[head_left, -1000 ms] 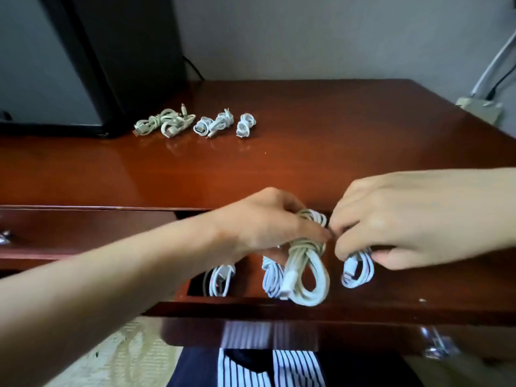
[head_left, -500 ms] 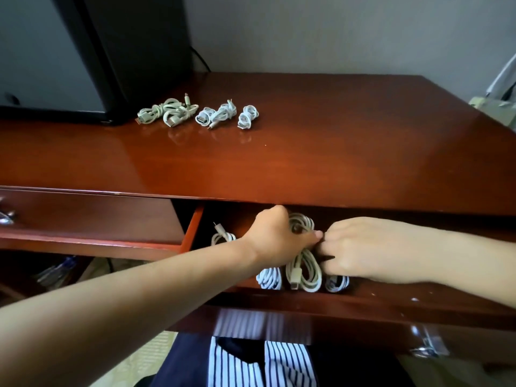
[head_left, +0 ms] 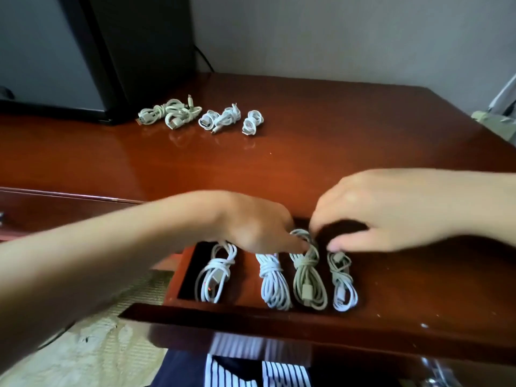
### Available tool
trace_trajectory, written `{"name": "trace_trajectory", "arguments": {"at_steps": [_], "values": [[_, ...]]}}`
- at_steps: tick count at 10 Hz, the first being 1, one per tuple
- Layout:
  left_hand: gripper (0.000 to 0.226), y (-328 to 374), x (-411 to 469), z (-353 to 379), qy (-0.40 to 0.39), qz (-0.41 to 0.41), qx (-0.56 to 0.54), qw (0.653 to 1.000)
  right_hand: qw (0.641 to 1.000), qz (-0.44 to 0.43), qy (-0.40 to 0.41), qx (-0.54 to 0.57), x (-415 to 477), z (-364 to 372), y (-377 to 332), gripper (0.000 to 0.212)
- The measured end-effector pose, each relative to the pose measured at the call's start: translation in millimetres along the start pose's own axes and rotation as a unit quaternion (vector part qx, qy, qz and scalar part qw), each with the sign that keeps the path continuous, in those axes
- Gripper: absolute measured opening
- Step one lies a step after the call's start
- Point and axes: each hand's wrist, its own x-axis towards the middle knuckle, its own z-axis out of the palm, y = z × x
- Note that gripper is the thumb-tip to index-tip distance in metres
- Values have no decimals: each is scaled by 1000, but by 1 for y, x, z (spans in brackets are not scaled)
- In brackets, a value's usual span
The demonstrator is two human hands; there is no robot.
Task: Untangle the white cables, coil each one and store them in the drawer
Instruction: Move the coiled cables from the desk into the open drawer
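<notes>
The open drawer (head_left: 279, 322) holds several coiled white cables side by side: a white one (head_left: 215, 277) at the left, another white one (head_left: 272, 283), a cream one (head_left: 308, 280) and a thin white one (head_left: 342, 286). My left hand (head_left: 251, 227) hovers over the drawer's back, its fingertips touching the cream coil's top loop. Beside it, my right hand (head_left: 377, 210) has its fingers apart and its thumb just above the thin coil. Neither hand grips a cable. More coiled cables lie on the desk top: a cream bundle (head_left: 170, 115), a white pair (head_left: 220, 120) and a small coil (head_left: 252, 122).
The glossy brown desk top (head_left: 335, 163) stretches behind the drawer. A black monitor (head_left: 125, 51) stands at the back left, close to the loose coils. A shut drawer (head_left: 55, 213) is at the left. My striped shirt (head_left: 251, 370) shows below the drawer front.
Both hands have let go of the cream coil, which now lies in the drawer between the white coils. The hands have lifted and spread apart.
</notes>
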Motion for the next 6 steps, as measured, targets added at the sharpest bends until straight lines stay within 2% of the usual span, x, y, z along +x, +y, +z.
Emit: {"name": "trace_trajectory", "arguments": {"at_steps": [1,2,3,4,6], "values": [[37,-19,-14,-31,42,-22,-60,997,994,68,77,-33,27,-15,22,21],[34,-48,-8,-58,202,-54,12,978,983,21,137,-120,75,-24,52,36],[29,-87,15,-82,349,-96,48,931,978,34,174,-107,98,-37,58,37],[38,-114,42,-97,390,-99,21,915,971,43,167,-165,123,-36,67,54],[55,-124,93,-117,391,-92,-33,915,962,73,205,-165,161,-30,71,45]]}}
